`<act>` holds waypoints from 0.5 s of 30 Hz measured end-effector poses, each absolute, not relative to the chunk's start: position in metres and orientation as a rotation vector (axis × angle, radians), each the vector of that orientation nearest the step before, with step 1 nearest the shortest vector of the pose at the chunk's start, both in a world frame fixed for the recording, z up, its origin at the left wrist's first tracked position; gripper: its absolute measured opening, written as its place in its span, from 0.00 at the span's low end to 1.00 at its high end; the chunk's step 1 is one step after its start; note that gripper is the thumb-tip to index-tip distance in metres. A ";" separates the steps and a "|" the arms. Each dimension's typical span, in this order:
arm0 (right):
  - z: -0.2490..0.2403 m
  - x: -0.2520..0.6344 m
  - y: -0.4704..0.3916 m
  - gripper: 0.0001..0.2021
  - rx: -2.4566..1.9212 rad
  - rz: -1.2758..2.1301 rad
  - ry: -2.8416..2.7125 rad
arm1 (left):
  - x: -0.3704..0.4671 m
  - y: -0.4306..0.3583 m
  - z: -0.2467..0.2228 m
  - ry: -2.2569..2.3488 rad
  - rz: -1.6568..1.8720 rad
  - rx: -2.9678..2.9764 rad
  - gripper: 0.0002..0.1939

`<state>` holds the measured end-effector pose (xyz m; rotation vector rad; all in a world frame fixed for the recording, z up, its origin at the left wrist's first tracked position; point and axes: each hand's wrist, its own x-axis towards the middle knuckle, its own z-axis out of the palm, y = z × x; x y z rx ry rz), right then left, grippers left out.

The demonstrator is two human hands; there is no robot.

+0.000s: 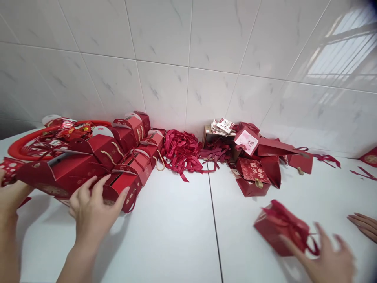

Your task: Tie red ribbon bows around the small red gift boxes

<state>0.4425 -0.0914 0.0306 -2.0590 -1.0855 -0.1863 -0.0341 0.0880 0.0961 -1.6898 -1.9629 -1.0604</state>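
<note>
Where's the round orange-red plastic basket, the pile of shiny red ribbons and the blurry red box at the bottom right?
Round orange-red plastic basket [14, 149]: head view, left part of its rim.
Pile of shiny red ribbons [182, 151]: head view, middle of the heap.
Blurry red box [271, 235]: head view, its near side.

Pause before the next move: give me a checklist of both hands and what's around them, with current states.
1. Left hand firmly holding the near dark-red cardboard box with a curved top: cannot tell; it is at the box, grip unclear.
2. Right hand holding the red cardboard box topped with glossy ribbon: cannot tell; motion blur hides the contact.
3. Loose pile of glossy crimson ribbon apart from both hands: ok.
4. Co-worker's hand at far left apart from the left hand: ok.
5. Co-worker's fingers at the right edge apart from the right hand: ok.
</note>
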 end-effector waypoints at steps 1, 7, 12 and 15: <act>0.034 0.449 -0.089 0.47 -2.100 -0.292 -0.950 | -0.039 0.090 0.093 -2.028 -0.973 -1.730 0.28; 0.058 0.379 0.009 0.20 -1.677 -0.137 -1.364 | -0.049 0.092 0.070 -2.062 -0.680 -2.011 0.21; 0.040 0.303 0.105 0.13 -1.672 0.428 -1.888 | -0.032 0.066 0.058 -1.659 -0.822 -2.491 0.17; 0.025 0.268 0.138 0.16 -1.685 0.483 -1.942 | -0.010 0.043 0.059 -1.548 -0.759 -2.809 0.18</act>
